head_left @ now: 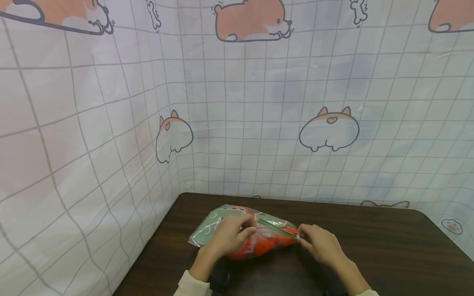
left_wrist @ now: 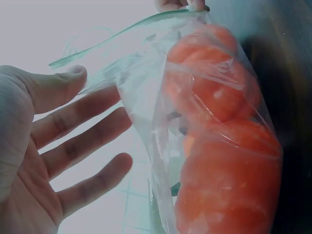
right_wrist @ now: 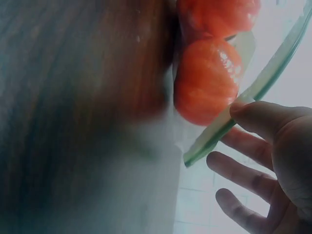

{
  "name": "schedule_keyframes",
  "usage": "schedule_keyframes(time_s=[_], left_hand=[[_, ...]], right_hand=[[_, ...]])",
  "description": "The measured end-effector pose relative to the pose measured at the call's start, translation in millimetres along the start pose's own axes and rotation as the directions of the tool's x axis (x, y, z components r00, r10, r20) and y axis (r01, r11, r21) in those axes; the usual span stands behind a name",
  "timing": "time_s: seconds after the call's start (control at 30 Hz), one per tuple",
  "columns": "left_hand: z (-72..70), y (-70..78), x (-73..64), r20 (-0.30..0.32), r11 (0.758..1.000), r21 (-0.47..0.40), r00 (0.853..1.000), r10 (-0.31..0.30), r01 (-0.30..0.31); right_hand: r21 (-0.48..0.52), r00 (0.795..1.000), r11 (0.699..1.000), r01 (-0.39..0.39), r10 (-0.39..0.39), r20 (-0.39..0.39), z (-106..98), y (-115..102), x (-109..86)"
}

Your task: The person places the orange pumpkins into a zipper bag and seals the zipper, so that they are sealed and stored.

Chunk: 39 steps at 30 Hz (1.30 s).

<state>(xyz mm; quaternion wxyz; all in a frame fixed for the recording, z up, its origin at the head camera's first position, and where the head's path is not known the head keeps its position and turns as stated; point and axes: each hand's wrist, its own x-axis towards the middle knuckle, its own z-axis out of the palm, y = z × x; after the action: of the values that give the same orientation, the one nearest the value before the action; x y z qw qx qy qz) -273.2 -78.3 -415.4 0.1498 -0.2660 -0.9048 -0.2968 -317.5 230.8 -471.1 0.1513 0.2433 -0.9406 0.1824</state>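
Observation:
A clear zip bag with a green printed panel and a green zip strip lies on the dark table. Rounded, ridged orange-red things fill it; their exact kind is not plain. My right hand pinches the right end of the zip strip between thumb and forefinger, the other fingers apart. Over the bag's middle, my left hand is at the other end of the strip. In the left wrist view its fingers are spread and fairly straight, the forefinger's tip against the clear film, with a gap to the thumb.
The dark wood table runs past the bag to the right and toward the back. A white gridded cloth with cartoon dogs hangs behind the table and along its left side. A black device sits at my left wrist.

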Motion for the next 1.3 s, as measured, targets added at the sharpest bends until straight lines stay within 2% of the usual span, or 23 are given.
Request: schedule_keyframes(time_s=[0.23, 0.57, 0.83, 1.1, 1.3], left_hand=[[-9.2, -2.3, -1.0, -0.066, 1.000, -0.011, 0.998, 0.007, -0.008], [-15.3, -8.9, -2.9, -0.114, 0.999, 0.045, 0.993, 0.015, -0.009], [-21.7, -12.2, -3.4, -0.116, 1.000, 0.000, 0.993, -0.001, 0.001], [-27.7, -16.5, -5.7, -0.152, 1.000, 0.007, 0.988, -0.026, 0.028], [-32.3, -17.3, -7.6, -0.165, 1.000, -0.004, 0.986, -0.015, 0.014]], right_hand=[[0.005, 1.000, 1.000, -0.019, 0.019, -0.004, -4.2, 3.8, 2.3], [0.001, 1.000, 1.000, -0.029, 0.029, -0.010, -5.8, 7.8, 1.1], [-0.007, 0.998, 0.998, -0.060, 0.060, -0.005, -6.8, 12.1, 0.2], [0.001, 0.996, 0.996, -0.093, 0.093, 0.016, -8.5, 17.2, -1.8], [0.005, 0.993, 0.993, -0.118, 0.118, 0.031, -9.7, 22.2, -3.0]])
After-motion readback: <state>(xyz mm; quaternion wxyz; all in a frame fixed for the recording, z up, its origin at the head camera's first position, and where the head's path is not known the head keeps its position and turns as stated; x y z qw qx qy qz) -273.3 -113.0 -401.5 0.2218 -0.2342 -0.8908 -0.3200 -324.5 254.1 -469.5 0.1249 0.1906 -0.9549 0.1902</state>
